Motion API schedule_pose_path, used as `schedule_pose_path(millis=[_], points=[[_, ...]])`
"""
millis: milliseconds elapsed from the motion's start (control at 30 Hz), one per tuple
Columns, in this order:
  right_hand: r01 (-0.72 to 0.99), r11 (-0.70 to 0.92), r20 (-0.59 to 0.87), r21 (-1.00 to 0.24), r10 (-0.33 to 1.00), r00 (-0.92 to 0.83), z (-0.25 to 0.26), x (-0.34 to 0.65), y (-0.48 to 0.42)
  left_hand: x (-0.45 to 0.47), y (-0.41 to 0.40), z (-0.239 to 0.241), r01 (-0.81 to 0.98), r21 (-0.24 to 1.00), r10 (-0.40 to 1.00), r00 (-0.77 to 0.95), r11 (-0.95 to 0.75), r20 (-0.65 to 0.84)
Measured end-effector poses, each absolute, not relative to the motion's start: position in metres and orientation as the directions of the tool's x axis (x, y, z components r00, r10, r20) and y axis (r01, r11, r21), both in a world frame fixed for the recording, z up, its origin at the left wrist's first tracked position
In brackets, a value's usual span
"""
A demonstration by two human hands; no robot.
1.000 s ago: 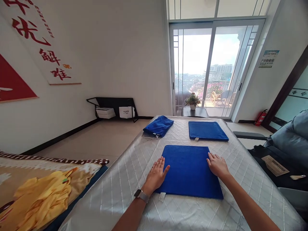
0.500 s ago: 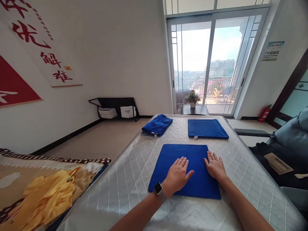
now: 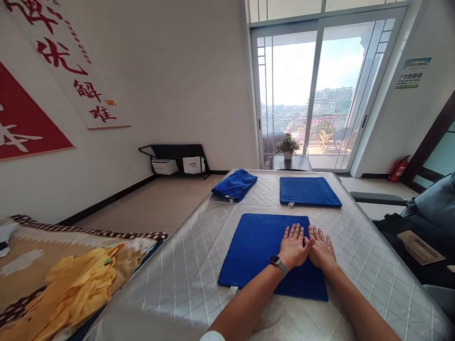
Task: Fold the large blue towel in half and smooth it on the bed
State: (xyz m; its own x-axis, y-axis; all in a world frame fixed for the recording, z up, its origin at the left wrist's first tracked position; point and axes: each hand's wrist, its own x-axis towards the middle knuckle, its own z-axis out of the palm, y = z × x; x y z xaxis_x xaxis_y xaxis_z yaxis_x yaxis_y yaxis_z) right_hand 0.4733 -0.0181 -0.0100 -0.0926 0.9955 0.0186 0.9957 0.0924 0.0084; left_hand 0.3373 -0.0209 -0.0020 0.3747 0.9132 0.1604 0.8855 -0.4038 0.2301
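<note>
Near cloth: a blue cloth (image 3: 256,251), folded into a flat oblong on the quilted mattress (image 3: 185,265), just in front of the person.
Left hand: the left hand (image 3: 294,246) lies palm down on the cloth's right half, fingers slightly spread, pinching nothing; its thumb overlaps the right hand in view.
Right hand: the right hand (image 3: 321,248) rests flat along the cloth's right edge, fingers extended, gripping nothing.
Feel: probably light, soft and limp, hard to damage; the layers could slide or ruck if pushed sideways.
Hold: best taken, I judge, at two opposite edges or corners, all layers together.
Tag: a white tag (image 3: 232,292) sticks out by the near left corner.
In the way: the left forearm crosses the near edge and hides part of it.
Far cloths: a loosely folded blue one (image 3: 234,184) at far left, a flat, neater one (image 3: 309,192) at far right, both apart from the near cloth.
Left side: a yellow garment (image 3: 81,282) on a patterned blanket (image 3: 24,258).
Right side: a cardboard piece (image 3: 421,247) on something black.
</note>
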Motion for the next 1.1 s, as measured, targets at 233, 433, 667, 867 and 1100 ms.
schedule_pose_path(millis=[233, 433, 667, 867, 1100], points=[[0.998, 0.048, 0.028, -0.043, 0.998, -0.047, -0.008, 0.469, -0.017, 0.288, -0.021, -0.003, 0.924, 0.175, 0.935, 0.311, -0.34, 0.17], [0.998, 0.032, 0.033, -0.061, 0.999, -0.03, -0.007, 0.468, -0.018, 0.223, -0.019, 0.001, 0.969, 0.142, 0.97, 0.181, -0.204, 0.161], [0.998, 0.035, 0.044, -0.052, 0.998, -0.033, -0.009, 0.469, -0.017, 0.145, -0.019, -0.003, 0.997, 0.064, 0.983, 0.022, -0.034, 0.185], [0.999, 0.043, 0.046, -0.028, 0.998, -0.042, -0.012, 0.47, -0.015, 0.109, -0.018, -0.014, 0.997, 0.066, 0.975, -0.045, 0.032, 0.218], [0.999, 0.037, 0.025, 0.021, 0.999, -0.037, -0.008, 0.47, -0.017, 0.101, -0.016, -0.017, 0.994, 0.104, 0.976, -0.055, 0.034, 0.209]])
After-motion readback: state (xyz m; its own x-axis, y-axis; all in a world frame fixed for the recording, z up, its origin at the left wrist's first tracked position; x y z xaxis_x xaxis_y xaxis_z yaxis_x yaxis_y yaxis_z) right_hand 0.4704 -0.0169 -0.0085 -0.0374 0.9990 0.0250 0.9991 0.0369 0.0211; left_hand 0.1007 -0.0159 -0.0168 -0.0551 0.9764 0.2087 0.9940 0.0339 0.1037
